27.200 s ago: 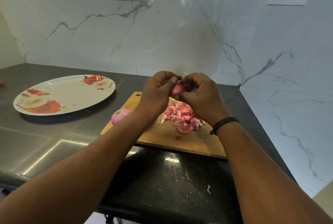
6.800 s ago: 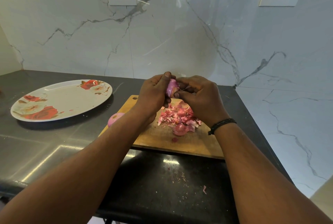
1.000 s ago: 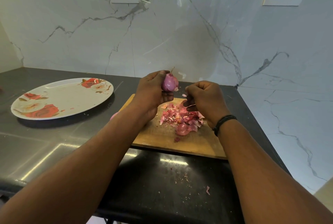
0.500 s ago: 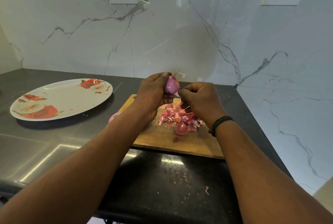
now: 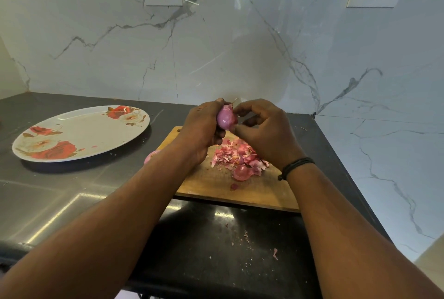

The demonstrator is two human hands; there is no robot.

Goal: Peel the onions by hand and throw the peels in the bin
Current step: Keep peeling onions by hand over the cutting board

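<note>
1. Right hand (image 5: 266,135) is back at the small red onion (image 5: 226,118), fingertips pinching at its tip and side; a second ago it hung apart over the peel pile (image 5: 237,157).
2. Left hand (image 5: 204,125) stays curled round the onion, centre frame, above the wooden cutting board (image 5: 230,188).
3. Likely another strip is starting; no bin in view.
4. Floral plate (image 5: 79,133), left, is unchanged.

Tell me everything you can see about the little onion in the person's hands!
The onion is small, egg-shaped and shiny pinkish purple, smooth where it shows. A thin pale tip sticks up from its top. It is held up in the air above the far end of the wooden cutting board. The left hand grips it from the left, and the right hand pinches it with its fingers at the top and lower right. Its far side is hidden.
</note>
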